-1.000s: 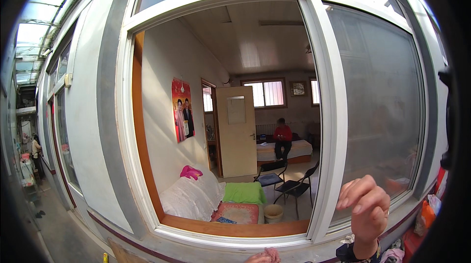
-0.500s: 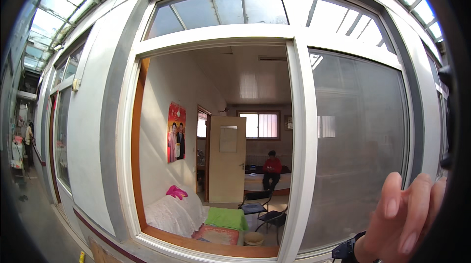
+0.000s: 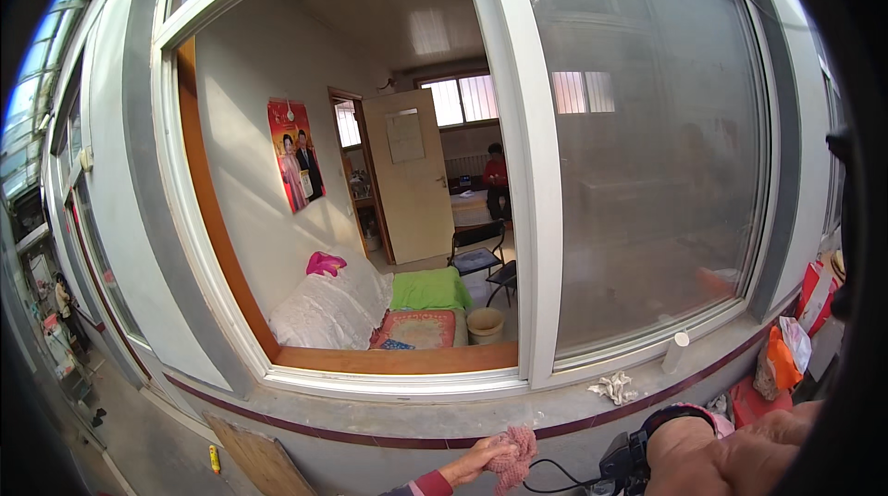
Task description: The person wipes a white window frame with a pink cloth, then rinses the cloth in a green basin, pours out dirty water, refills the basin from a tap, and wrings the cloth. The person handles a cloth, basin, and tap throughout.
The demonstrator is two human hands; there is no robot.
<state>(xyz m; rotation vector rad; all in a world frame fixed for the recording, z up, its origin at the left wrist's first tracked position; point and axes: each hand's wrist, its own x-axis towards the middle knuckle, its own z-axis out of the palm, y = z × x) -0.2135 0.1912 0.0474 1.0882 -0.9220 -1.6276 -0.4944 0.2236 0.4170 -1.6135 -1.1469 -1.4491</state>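
Note:
My left hand [image 3: 472, 461] reaches in from the lower edge, its fingers closed round a crumpled pink cloth [image 3: 514, 461]. It is just in front of the wall below the window sill. Close at the lower right is my right hand [image 3: 740, 454], with a black strapped device [image 3: 624, 461] at its wrist and a dark cable running from it. The right fingers are not clear enough to read. Ahead is a white-framed window [image 3: 546, 218], its left part open and its right part covered by a glass pane [image 3: 647, 181].
On the grey sill [image 3: 351, 408] lie a crumpled whitish cloth [image 3: 612, 389] and a white cylinder [image 3: 676, 353]. Bags [image 3: 782, 357] crowd the right. A board [image 3: 259, 459] leans at lower left, near a yellow object [image 3: 215, 459]. Indoors, a person [image 3: 496, 181] sits beyond chairs.
The view has tilted down, bringing the sill and wall into sight. My left hand with the pink cloth has come into view. My right hand has turned and is lower in the picture.

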